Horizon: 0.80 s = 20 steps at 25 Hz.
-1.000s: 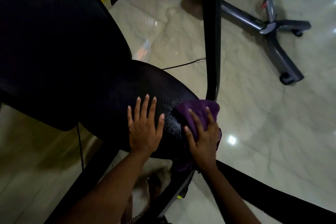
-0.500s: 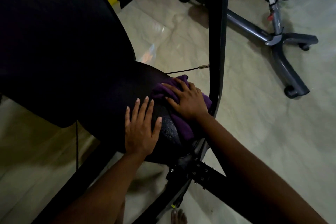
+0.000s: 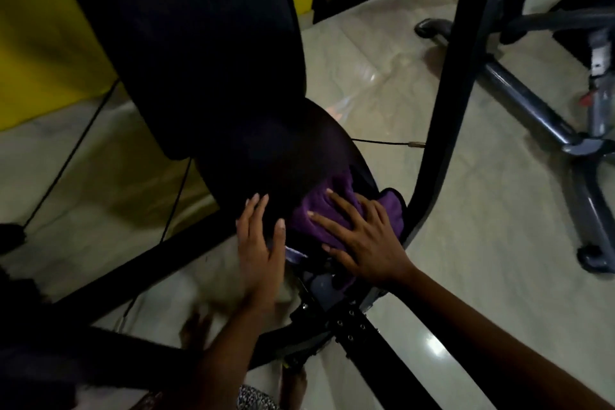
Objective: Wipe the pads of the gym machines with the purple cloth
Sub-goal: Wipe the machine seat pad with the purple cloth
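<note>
- Left hand (image 3: 258, 245) lies flat, fingers straight, on the seat pad's (image 3: 286, 156) near edge.
- Right hand (image 3: 362, 240) presses the cloth (image 3: 319, 221) with splayed fingers; cloth drapes over the pad's right rim.
- Back pad (image 3: 199, 43) runs long, upward and away.

The right hand (image 3: 362, 243) has dragged the purple cloth (image 3: 319, 220) down the seat pad (image 3: 299, 156).

cloth (image 3: 327, 215) — plush purple | pad (image 3: 283, 156) — matt black | floor (image 3: 482, 243) — glossy
</note>
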Each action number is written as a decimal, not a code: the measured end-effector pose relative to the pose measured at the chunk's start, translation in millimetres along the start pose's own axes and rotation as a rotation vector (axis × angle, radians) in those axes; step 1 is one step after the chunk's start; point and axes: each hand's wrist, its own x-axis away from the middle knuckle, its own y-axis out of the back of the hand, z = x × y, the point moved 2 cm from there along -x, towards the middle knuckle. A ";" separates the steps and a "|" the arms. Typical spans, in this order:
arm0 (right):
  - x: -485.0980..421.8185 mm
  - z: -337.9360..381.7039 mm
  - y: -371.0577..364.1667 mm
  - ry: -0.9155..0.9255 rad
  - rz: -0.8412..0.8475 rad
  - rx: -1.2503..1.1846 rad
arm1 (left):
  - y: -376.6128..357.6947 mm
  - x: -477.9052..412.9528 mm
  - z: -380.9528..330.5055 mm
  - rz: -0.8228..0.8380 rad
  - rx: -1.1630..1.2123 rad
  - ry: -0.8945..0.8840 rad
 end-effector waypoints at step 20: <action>-210.0 100.7 -35.8 0.629 0.219 -0.021 | 19.4 -60.3 33.4 -0.441 0.979 1.114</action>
